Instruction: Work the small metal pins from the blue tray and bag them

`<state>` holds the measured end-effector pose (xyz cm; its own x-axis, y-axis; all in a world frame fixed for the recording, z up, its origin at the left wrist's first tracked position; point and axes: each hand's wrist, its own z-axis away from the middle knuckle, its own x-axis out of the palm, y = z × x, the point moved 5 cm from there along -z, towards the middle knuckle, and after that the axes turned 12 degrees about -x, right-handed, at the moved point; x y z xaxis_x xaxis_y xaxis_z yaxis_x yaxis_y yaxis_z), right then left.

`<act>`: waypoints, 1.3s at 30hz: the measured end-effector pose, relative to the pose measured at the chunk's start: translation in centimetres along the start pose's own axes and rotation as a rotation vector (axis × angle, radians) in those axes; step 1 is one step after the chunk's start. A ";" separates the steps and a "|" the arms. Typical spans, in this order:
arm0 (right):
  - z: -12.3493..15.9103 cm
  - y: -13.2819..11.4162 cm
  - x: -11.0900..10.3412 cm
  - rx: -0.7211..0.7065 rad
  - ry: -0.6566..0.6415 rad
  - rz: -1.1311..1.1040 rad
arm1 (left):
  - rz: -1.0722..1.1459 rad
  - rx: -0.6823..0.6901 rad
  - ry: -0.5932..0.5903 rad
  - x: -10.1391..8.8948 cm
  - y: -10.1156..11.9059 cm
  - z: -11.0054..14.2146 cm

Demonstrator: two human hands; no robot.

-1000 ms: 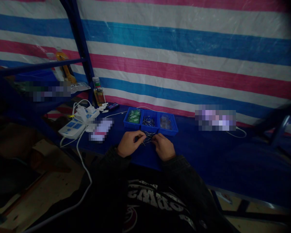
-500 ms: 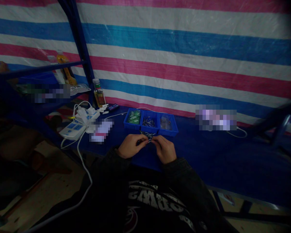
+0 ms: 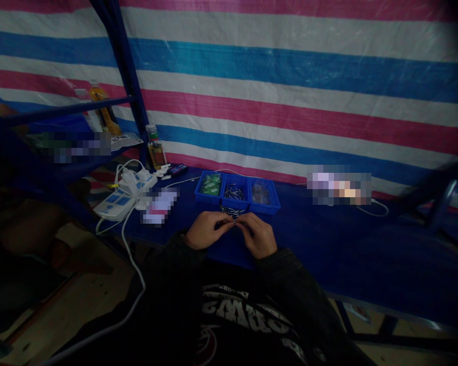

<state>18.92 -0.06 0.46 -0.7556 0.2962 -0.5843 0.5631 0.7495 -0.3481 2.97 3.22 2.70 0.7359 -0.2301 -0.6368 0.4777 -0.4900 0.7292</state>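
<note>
Our left hand [image 3: 206,230] and right hand [image 3: 257,235] have drawn closer than a second ago, nearly meeting, and the loose metal pins [image 3: 229,210] once spread beneath them now lie bunched just beyond both hands.

Dark jacket [image 3: 301,300] over a black T-shirt [image 3: 244,325] — the left hand [image 3: 206,230] and right hand [image 3: 257,235] bare.
The cuffs [image 3: 177,244] are a speckled knit — the shirt carries blocky white lettering [image 3: 244,310] above a round red-and-white emblem [image 3: 206,345].

Pink-blue-white striped tarpaulin wall [image 3: 275,86] behind a blue metal upright [image 3: 125,81] (rather dim light)
</note>
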 end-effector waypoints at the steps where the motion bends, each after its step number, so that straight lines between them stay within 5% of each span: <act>1: 0.0 0.0 0.0 0.005 -0.003 0.004 | -0.001 0.001 -0.001 0.0 0.0 0.0; 39: 0.3 0.3 0.2 0.011 -0.019 0.035 | -0.025 0.005 0.019 -0.1 0.1 0.1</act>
<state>19.02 0.05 0.03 -0.7292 0.3107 -0.6097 0.5925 0.7323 -0.3355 2.91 3.16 2.79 0.7327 -0.2019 -0.6499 0.4936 -0.4998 0.7118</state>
